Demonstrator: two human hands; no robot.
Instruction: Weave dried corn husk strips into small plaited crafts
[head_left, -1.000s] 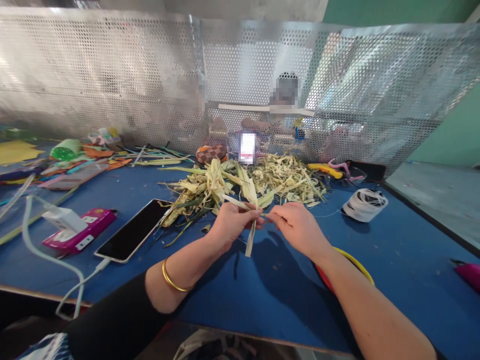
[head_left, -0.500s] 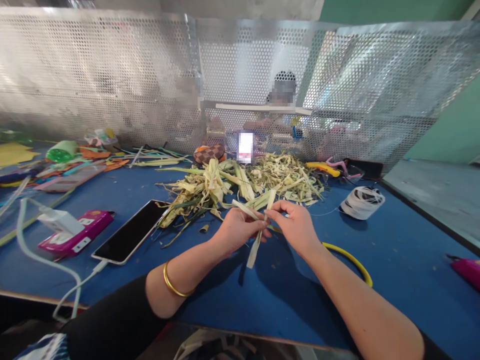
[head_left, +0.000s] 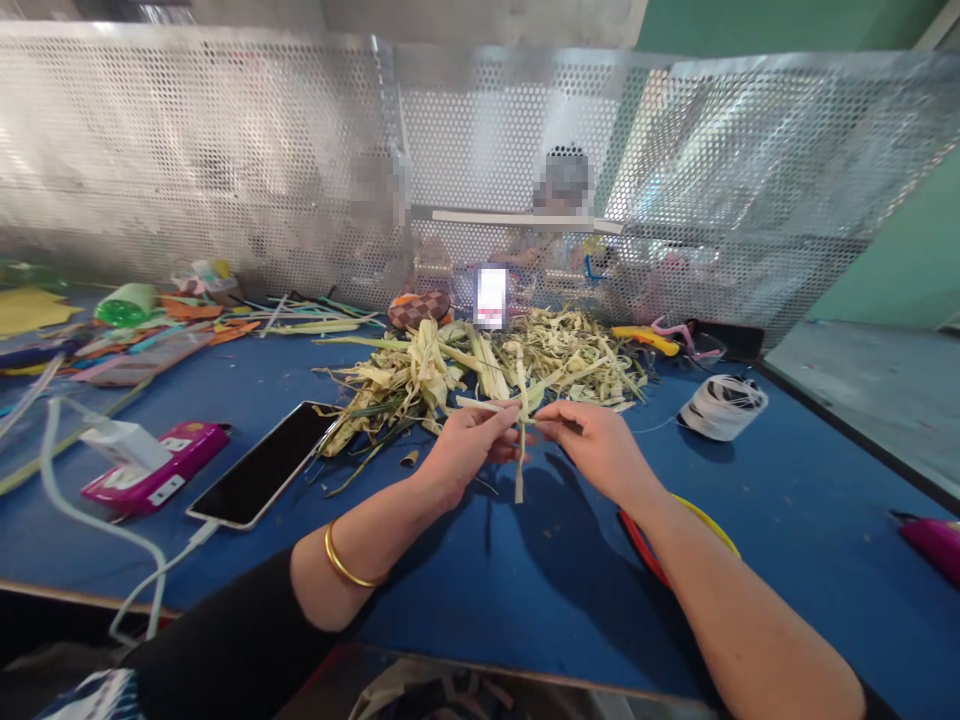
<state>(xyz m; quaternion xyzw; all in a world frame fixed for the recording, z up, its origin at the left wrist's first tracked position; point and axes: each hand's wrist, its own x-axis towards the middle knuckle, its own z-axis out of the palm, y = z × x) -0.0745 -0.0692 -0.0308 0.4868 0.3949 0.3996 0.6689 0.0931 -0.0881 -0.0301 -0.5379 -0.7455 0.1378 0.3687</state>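
Between my hands is a cross of pale corn husk strips, one upright with its end hanging down and others lying across it. My left hand has its fingers closed on the strips from the left, and a light strip end sticks out above the knuckles. From the other side my right hand pinches a strip between thumb and index finger. Just behind lie a bunch of long husks and a heap of shredded husk pieces. Partly under my right forearm is a curved yellow and red handle.
A spool of white thread stands at the right. To the left are a phone on a cable and a magenta power strip. A perforated metal screen crosses the back, with a person behind it.
The husk strips have turned, so the hanging strip now points more straight down. My right hand has shifted slightly right, and my right forearm uncovers the red part of the handle.
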